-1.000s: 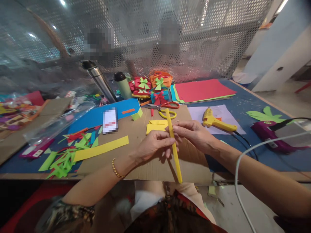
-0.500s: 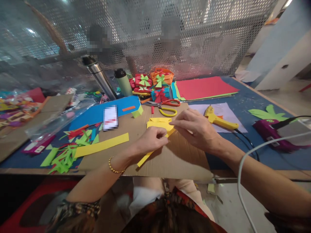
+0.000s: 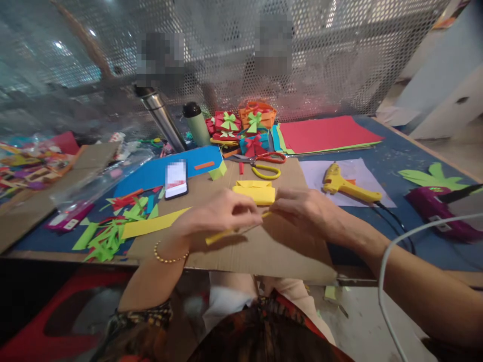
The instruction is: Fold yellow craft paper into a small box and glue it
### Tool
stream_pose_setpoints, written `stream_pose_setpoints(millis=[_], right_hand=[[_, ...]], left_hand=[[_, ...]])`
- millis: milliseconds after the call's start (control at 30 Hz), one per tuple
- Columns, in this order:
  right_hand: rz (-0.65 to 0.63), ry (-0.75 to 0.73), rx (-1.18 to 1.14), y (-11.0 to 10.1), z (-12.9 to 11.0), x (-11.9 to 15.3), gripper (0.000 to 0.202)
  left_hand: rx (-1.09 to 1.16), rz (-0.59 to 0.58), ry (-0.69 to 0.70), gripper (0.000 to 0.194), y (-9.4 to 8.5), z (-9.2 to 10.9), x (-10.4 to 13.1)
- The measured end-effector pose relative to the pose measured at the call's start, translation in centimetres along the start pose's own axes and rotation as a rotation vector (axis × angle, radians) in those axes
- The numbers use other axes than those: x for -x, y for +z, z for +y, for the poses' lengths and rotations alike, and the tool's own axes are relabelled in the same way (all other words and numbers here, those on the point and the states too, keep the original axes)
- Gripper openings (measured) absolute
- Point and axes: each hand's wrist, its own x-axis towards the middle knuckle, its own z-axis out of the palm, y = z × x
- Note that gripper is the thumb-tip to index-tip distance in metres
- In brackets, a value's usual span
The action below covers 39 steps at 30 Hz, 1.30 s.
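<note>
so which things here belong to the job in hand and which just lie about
Likely part of it:
narrow yellow strip, being handled
folded yellow piece
cardboard underneath
scissors
glue gun

Seemingly just lying about:
phone
steel flask
green bottle
purple device

Left hand (image 3: 224, 213) and right hand (image 3: 307, 208) nearly meet, both curled inward.
</note>
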Motion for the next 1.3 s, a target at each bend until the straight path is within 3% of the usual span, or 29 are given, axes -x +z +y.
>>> stream_pose_setpoints(millis=[100,133,267,433,567,733,867,1067,1300], right_hand=[[0.163,0.173,-0.192,-0.5,1.0,-0.2,0.019],[0.221,0.268,-0.269,-0.7,1.2,-0.4,0.017],[0.420,0.574,-0.602,-1.4,1.7,-1.0,0.018],[0.573,0.671,-0.785,-1.4,2.3,-1.3,0.022],[0.520,0.689,-0.796,-0.3,3.1,-1.4,0.024],[0.346,0.778,-0.710,1.7,3.1,-1.7,0.018],[0.318,0.797,-0.700,2.6,2.9,-1.9,0.011],[0.327,0.829,-0.797,2.5,2.2,-1.6,0.013],[0.223,0.808,-0.946,1.8,0.2,-1.4,0.029]], left_hand=[[0.022,0.376,-0.223,0.040,-1.6,-1.7,-0.1],[-0.050,0.416,-0.311,0.039,-2.0,-2.2,-0.3],[-0.293,0.337,-0.514,0.043,-2.1,-3.3,-0.8],[-0.176,0.255,-0.537,0.042,-0.7,-3.1,-1.1],[-0.135,0.275,-0.525,0.043,0.4,-3.5,-1.3],[-0.128,0.285,-0.521,0.042,0.7,-3.5,-1.7],[0.033,0.360,-0.523,0.031,1.0,-3.5,-1.9],[0.295,0.478,-0.442,0.024,1.3,-4.3,-2.3],[0.528,0.644,-0.230,0.016,0.8,-4.3,-2.8]])
